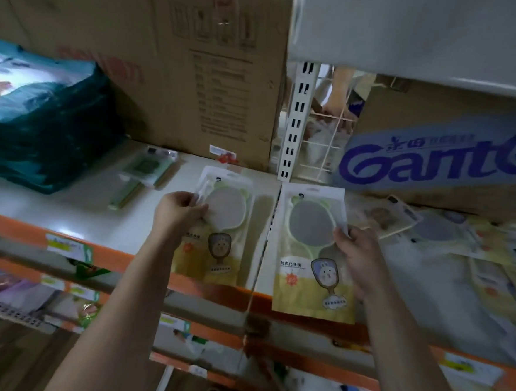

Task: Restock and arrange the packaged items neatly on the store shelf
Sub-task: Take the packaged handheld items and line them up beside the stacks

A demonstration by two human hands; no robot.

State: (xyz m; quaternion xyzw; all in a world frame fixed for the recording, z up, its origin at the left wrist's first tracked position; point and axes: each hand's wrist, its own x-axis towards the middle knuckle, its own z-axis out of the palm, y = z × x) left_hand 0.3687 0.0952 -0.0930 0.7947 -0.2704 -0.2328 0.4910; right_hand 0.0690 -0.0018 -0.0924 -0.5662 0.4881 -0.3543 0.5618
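While apparently squaring them side by side on the shelf (67, 200), the left hand (181, 209) is pinching the left packet (226, 239) and the right hand (358, 251) the right packet (308, 260).

Glossy plastic mirror packets (314, 251), matt brown cardboard boxes (174, 67), smooth white shelf board (76, 201), slotted metal upright (295, 121)

Yellow-and-white mirror packets (313, 254); orange shelf edge (34, 225); teal bundle (48, 125)
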